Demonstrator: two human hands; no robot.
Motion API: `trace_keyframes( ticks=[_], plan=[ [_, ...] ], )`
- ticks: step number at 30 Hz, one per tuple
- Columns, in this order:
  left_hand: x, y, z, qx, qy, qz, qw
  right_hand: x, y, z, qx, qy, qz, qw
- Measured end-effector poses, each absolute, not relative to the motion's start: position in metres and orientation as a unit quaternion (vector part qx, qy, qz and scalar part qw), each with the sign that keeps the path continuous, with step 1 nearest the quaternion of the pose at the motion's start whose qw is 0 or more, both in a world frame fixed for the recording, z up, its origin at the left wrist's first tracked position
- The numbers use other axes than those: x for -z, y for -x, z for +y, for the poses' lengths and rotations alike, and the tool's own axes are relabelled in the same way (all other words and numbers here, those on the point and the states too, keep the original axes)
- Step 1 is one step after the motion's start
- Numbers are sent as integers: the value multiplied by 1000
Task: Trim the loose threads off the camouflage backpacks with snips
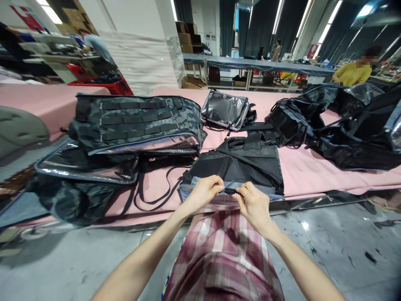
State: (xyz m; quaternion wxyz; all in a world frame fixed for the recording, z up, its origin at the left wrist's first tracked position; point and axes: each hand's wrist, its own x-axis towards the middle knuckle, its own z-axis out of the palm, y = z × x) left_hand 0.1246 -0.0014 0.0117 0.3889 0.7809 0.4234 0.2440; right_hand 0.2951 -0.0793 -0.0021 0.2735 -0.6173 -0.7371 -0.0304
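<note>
The fingertips of the left hand [203,193] and right hand [254,205] covered most of the dark strip [231,191] pinched between them at the near edge of the mesh panel [241,165], so what it was could not be told. The heap of black bags [360,142] ran off the view's right edge, a grey padded shape [19,129] off its left, and the pink worktop [313,175] off both. People at the far tables were too small to make out.

My left hand [205,193] and right hand [254,205] meet close together in the middle, knuckles up. The fingers are curled under and pinched tight against the thumbs, the fingertips of the two hands almost touching. My bare left forearm [150,251] and right forearm [297,263] reach away from me, converging from near left and near right.
</note>
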Motion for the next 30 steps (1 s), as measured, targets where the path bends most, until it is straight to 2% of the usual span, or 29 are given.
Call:
trace_keyframes(
  ticks=[17, 26, 30],
  plan=[
    [-11, -125, 0, -258, -754, 430, 425, 2, -300, -74, 29, 600, -751, 273],
    [-16, -118, 4, -274, -700, 416, 512, -1, -286, -69, 17, 586, -766, 265],
    [-18, -109, 4, -273, -703, 369, 543, -8, -301, -71, -35, 577, -752, 316]
  ],
)
